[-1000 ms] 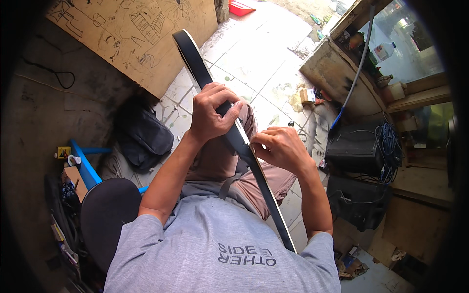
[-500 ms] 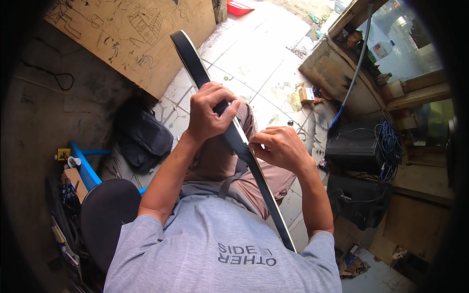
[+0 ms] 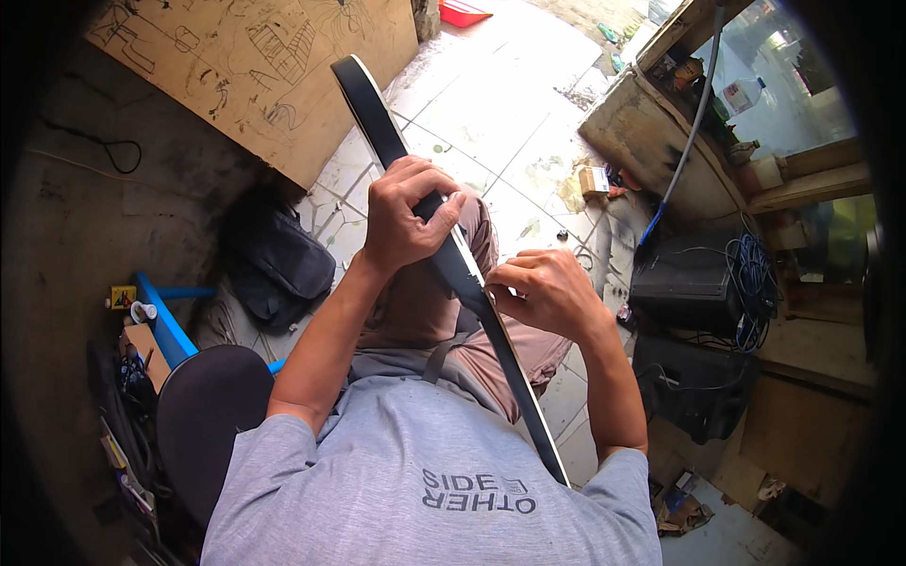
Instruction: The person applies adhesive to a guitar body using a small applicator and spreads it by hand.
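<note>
A long black guitar body with pale edging, seen edge-on, slants across my lap from the far left to my right side. My left hand is closed over its rim, thumb on the near side and fingers on the other. A small rough, chipped-looking spot shows on the black side near its waist. Beside that spot my right hand is pinched at the pale edge. Whatever lies between those fingertips is too small or hidden to make out. The guitar's faces are mostly out of sight.
A black backpack lies on the tiled floor at left, near a dark round stool seat and a blue frame. A wooden panel with drawings stands far left. Black boxes with coiled blue cable stand at right.
My right hand has shifted very slightly right and down along the guitar's edge. My left hand keeps the same hold, and the guitar body is nearly still.
</note>
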Motion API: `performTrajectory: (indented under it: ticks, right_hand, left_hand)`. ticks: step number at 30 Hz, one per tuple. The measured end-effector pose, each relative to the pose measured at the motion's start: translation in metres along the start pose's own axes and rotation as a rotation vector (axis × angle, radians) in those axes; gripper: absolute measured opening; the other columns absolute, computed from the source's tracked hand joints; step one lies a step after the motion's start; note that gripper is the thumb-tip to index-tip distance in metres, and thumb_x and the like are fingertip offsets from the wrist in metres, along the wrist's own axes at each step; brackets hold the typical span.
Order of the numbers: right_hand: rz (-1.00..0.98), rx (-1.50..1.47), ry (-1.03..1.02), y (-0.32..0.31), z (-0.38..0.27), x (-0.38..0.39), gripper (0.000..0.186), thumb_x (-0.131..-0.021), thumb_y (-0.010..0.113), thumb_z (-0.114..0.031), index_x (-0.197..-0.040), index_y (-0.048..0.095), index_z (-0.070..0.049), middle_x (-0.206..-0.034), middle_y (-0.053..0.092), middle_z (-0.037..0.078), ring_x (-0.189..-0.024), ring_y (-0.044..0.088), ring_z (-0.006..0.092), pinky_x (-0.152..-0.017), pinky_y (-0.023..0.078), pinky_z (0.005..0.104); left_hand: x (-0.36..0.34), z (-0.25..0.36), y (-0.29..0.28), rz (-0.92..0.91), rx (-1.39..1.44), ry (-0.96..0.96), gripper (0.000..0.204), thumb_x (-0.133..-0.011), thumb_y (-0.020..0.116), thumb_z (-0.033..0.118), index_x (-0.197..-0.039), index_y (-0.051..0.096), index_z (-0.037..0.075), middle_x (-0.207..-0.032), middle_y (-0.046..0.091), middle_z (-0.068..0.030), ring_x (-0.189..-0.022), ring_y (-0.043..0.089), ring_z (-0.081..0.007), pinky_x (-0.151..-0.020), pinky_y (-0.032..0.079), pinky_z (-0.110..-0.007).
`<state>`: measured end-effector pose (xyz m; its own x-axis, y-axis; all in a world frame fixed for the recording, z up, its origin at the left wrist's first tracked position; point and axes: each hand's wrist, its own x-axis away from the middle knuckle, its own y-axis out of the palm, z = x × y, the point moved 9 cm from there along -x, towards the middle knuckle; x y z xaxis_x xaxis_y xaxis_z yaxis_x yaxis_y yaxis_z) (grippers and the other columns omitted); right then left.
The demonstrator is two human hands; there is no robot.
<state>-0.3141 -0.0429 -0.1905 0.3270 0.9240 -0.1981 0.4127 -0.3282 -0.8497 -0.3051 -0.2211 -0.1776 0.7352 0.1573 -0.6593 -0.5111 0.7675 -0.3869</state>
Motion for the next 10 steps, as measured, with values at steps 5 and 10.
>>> performTrajectory:
  ticks: [5, 10]
  right_hand:
    - [0.007, 0.001, 0.015, 0.001, 0.002, -0.007, 0.009, -0.083, 0.078, -0.014, -0.088, 0.072, -0.011, -0.074, 0.070, 0.003, -0.070, 0.070, 0.0244, -0.061, 0.054, 0.0387]
    - [0.014, 0.007, 0.009, 0.002, 0.005, -0.011, 0.009, -0.084, 0.078, -0.015, -0.089, 0.072, -0.011, -0.073, 0.070, 0.005, -0.070, 0.070, 0.0249, -0.062, 0.055, 0.0392]
  left_hand:
    - [0.001, -0.002, -0.002, 0.005, 0.008, -0.017, 0.007, -0.080, 0.078, 0.007, -0.080, 0.072, 0.004, -0.080, 0.073, -0.0112, -0.083, 0.070, -0.0305, -0.082, 0.054, -0.040]
    - [0.003, -0.004, -0.002, -0.006, 0.013, -0.024, 0.007, -0.081, 0.078, 0.007, -0.080, 0.072, 0.004, -0.081, 0.073, -0.0114, -0.084, 0.071, -0.0311, -0.084, 0.054, -0.040]
